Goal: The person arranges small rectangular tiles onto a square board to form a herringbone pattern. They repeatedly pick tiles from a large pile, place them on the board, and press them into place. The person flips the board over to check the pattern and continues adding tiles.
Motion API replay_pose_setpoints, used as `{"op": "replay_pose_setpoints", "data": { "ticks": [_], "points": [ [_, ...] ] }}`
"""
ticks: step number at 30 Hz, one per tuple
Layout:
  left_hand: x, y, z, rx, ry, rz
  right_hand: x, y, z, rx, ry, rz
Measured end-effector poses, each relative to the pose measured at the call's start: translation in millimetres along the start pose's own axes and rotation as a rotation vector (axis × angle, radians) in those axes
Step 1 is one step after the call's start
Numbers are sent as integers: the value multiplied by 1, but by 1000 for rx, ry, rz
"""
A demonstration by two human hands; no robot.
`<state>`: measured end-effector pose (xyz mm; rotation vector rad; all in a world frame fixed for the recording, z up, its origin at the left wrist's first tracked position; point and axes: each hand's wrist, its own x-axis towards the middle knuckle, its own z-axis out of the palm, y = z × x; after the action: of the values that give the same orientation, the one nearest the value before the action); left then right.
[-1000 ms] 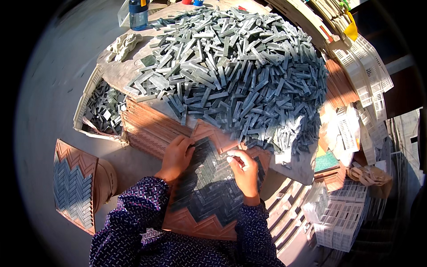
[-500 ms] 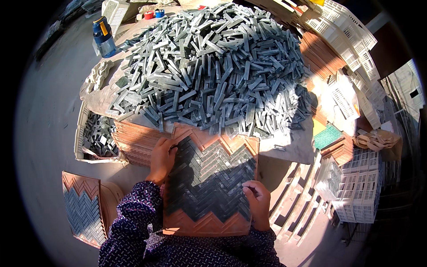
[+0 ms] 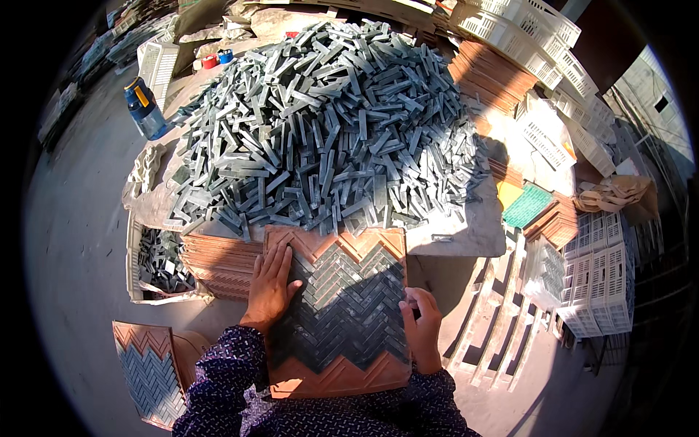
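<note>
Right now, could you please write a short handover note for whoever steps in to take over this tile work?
Left hand: flat on the left part of the tray, fingers spread over the laid strips.
Right hand: at the tray's right edge, fingers curled at the strips there; whether it holds one cannot be told.
Things: tray lies in front of the person; big pile of grey strips just behind it; a filled tray to the lower left.
Done: herringbone fills the tray's middle.
Left: orange zigzag bands at top and bottom are bare.
</note>
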<state>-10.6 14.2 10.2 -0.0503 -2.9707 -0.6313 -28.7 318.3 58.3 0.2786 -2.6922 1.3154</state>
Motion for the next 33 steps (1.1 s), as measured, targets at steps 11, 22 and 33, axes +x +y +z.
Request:
{"op": "replay_pose_setpoints", "data": {
  "ticks": [11,22,33],
  "points": [
    [-58,-18,6,-1020,265,-434,-44,41,9,337,-140,335],
    [-85,12,8,-1348,195,-463,-65,42,17,33,-96,237],
    [-87,-13,3,-762,192,-401,-43,31,-17,-270,-153,-53]
  ]
}}
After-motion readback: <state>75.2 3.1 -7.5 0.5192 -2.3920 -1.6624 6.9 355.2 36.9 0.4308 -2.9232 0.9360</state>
